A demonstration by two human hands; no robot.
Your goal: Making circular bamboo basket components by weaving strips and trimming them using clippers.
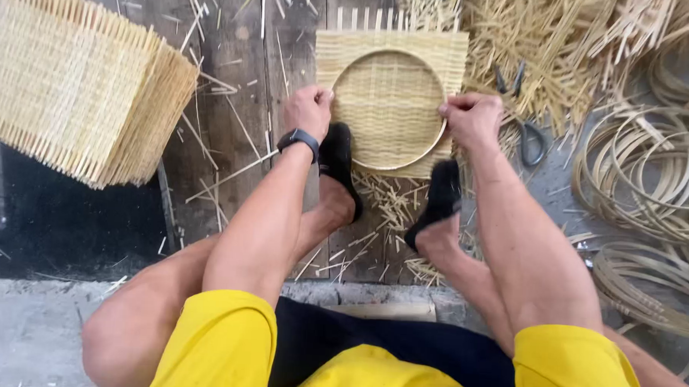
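A square woven bamboo mat lies on the wooden floor in front of me, with a round bamboo hoop pressed into its middle. My left hand grips the hoop's left rim with closed fingers. Its right rim is held the same way by my right hand. A dark watch sits on my left wrist. My two feet in black shoes press on the mat's near edge.
A stack of finished woven mats sits at the left. Loose bamboo strips pile up at the back right, with scissors beside them. Coiled bamboo hoops lie at the right. Splinters litter the planks.
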